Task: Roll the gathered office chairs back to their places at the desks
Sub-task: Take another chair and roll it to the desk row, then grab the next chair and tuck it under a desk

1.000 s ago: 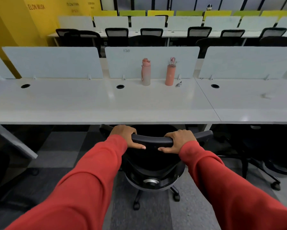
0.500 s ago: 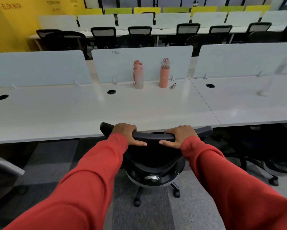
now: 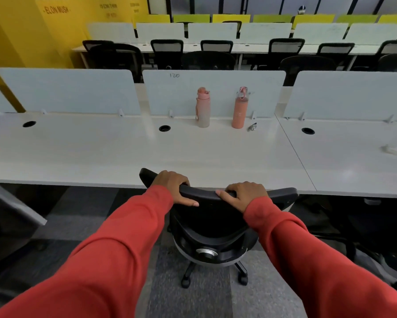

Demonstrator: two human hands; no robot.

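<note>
Forward rolls the chair [image 3: 216, 228], and its back rail now meets the near edge of the desk [image 3: 89, 154], where a second ago it sat short of it. Left hand [image 3: 172, 185] and right hand [image 3: 244, 193] both grip the top of the back, fingers curled over the far side, thumbs on the near side. The seat is going under, so by my reading this one is nearly parked. Two bottles [image 3: 202, 109] stand at the desk's far edge against a screen [image 3: 216, 88], with a small object I can't identify just beside them. Grey carpet [image 3: 183, 301] lies below, another chair [image 3: 365, 228] sits tucked in to the right, and behind are more desk rows and a yellow wall [image 3: 16, 37].
</note>
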